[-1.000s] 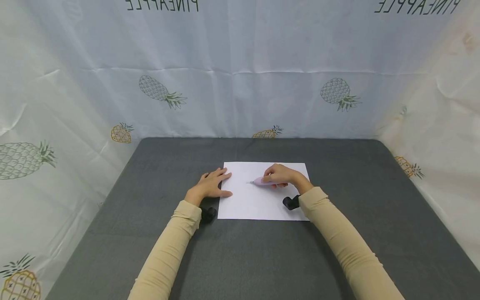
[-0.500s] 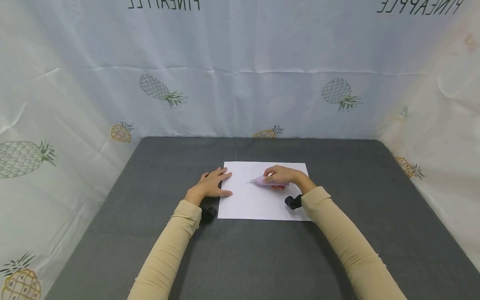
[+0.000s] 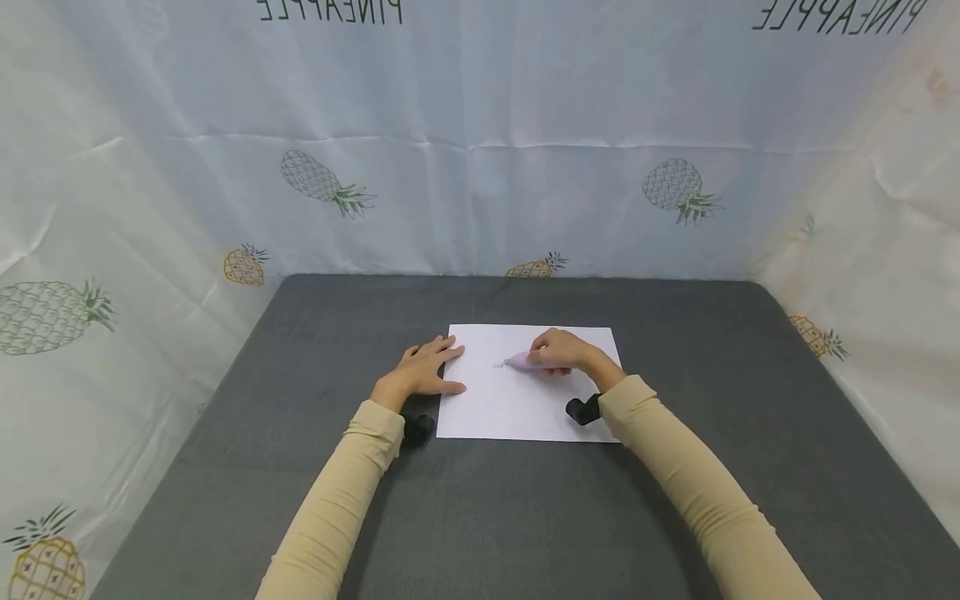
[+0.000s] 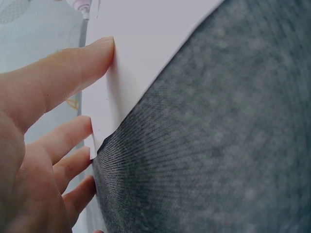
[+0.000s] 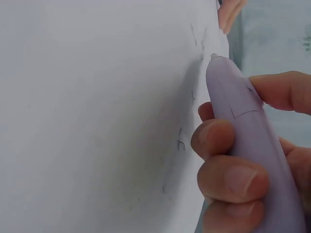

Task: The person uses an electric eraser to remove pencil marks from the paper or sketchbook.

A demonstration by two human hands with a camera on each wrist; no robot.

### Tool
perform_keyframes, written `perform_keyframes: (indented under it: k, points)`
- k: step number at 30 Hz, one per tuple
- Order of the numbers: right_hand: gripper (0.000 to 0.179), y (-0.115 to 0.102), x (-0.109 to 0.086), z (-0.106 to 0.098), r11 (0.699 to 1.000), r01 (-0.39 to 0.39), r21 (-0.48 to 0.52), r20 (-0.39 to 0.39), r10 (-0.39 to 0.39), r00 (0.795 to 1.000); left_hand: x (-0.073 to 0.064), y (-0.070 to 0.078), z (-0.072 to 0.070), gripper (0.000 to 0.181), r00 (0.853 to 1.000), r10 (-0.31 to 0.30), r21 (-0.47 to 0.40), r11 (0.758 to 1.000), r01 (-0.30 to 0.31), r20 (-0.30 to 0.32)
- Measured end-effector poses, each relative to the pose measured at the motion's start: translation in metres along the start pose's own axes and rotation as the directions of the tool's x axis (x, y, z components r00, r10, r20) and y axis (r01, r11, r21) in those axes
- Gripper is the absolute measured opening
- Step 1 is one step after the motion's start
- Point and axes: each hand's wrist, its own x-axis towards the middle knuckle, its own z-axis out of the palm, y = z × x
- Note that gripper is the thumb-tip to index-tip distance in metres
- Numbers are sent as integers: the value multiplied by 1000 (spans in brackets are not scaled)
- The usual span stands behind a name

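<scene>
A white sheet of paper lies on a dark grey table. My right hand grips a thick lilac pen-shaped tool, its narrow tip pointing left over the middle of the sheet. In the right wrist view, thumb and fingers wrap the tool's body, and faint dark pencil-like marks show on the paper. My left hand rests with spread fingers along the sheet's left edge. Its thumb lies on the paper in the left wrist view. Whether the tip touches the paper, I cannot tell.
The grey table stretches around the sheet. Black wrist-worn devices sit under both wrists, the right one above the paper. A pale curtain printed with pineapples hangs behind the table and along both sides.
The right hand and the lilac tool have shifted a few pixels, the tip now slightly farther right beside a short mark. The left hand and paper have stayed in place.
</scene>
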Motion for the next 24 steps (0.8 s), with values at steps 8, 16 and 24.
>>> perform_keyframes:
  k: [8,16,24]
  points:
    - [28,0,1,5,999,28,-16,-11,-28,1000,0,0,0,77,1000,-9,-3,1000,9,0]
    - [30,-2,3,7,995,30,-91,-45,-34,998,0,-1,2,77,1000,-8,1,1000,8,-3]
    - [31,-6,1,5,992,18,-128,-62,-26,998,2,-1,2,78,1000,-8,2,1000,8,0]
